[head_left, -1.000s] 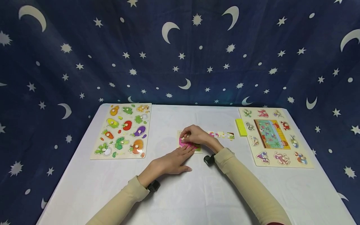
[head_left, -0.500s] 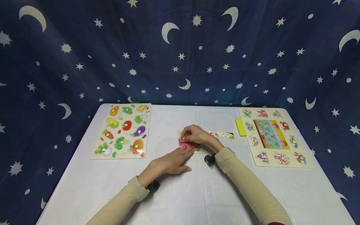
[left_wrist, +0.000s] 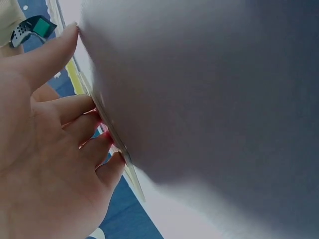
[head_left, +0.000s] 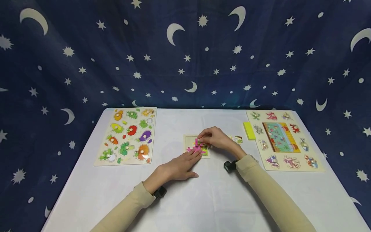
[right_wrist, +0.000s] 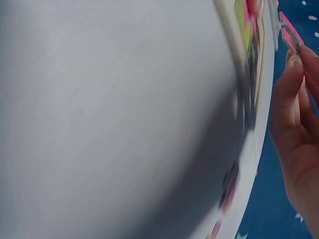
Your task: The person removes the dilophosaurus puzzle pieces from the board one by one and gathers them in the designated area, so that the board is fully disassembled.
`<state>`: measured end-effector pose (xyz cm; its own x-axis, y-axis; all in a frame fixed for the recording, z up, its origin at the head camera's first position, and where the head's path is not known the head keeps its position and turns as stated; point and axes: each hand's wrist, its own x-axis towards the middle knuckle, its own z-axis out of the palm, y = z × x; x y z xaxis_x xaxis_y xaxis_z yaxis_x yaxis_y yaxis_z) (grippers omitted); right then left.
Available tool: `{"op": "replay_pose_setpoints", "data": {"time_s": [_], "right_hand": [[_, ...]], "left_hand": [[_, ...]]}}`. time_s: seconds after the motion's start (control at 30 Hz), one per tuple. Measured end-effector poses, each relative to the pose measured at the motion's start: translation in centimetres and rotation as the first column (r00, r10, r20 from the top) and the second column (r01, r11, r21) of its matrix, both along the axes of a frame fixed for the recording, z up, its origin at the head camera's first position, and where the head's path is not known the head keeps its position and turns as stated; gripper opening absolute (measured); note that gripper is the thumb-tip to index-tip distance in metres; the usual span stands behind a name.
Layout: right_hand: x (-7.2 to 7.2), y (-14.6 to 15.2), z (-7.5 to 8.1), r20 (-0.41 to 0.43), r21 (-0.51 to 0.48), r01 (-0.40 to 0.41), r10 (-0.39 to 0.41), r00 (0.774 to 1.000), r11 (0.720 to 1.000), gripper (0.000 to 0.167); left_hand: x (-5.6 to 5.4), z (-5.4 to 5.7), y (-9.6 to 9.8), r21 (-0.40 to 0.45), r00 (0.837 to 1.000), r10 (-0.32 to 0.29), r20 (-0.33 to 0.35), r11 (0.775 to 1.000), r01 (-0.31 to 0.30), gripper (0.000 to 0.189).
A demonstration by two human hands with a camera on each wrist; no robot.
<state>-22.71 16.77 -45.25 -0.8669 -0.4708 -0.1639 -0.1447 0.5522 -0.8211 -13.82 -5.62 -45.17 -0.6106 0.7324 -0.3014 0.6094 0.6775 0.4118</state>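
Observation:
A small jigsaw puzzle board [head_left: 188, 140] with a pale frame lies mid-table, partly filled with pink and green pieces. The fingers of my left hand [head_left: 182, 166] lie extended over its front part, touching the pink pieces, with the thumb spread on the tablecloth. In the left wrist view, those fingertips meet the board's edge [left_wrist: 115, 133]. Between thumb and fingers, my right hand [head_left: 216, 138] pinches a pink jigsaw piece [head_left: 198, 142] over the board's right half. The right wrist view shows this piece [right_wrist: 291, 35] tilted, raised off the board.
Loose jigsaw pieces [head_left: 237, 139] lie right of the board, partly behind my right hand. A vegetable knob puzzle [head_left: 126, 137] is at left, a sea-animal knob puzzle [head_left: 259, 151] at right. A yellow block [head_left: 249, 130] sits beside the latter. Behind hangs a starry curtain [head_left: 162, 74].
My right hand has shifted right from the board's left part, and a pink piece now shows in its fingertips. The left hand has stayed in place on the board.

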Motion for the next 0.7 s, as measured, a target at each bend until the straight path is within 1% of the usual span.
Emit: {"op": "replay_pose_setpoints", "data": {"time_s": [0.17,0.37,0.63,0.7], "right_hand": [[0.6,2.2,0.2,-0.021,0.019,0.016,-0.016,1.000,1.000,0.017],[1.2,4.2,0.3,-0.052,0.062,0.034,-0.031,0.998,0.998,0.017],[1.7,6.5,0.1,-0.013,0.086,0.134,-0.133,0.991,0.987,0.014],[1.7,7.0,0.0,-0.015,0.096,0.144,-0.143,0.990,0.985,0.013]], "left_hand": [[0.1,0.0,0.2,0.002,1.000,0.011,-0.003,1.000,-0.011,0.094],[0.1,-0.1,0.0,0.020,1.000,-0.007,-0.019,1.000,0.007,0.097],[0.2,-0.2,0.1,0.021,1.000,-0.004,-0.007,1.000,0.004,0.096],[0.2,-0.2,0.0,0.024,1.000,-0.006,-0.010,1.000,0.006,0.096]]}}
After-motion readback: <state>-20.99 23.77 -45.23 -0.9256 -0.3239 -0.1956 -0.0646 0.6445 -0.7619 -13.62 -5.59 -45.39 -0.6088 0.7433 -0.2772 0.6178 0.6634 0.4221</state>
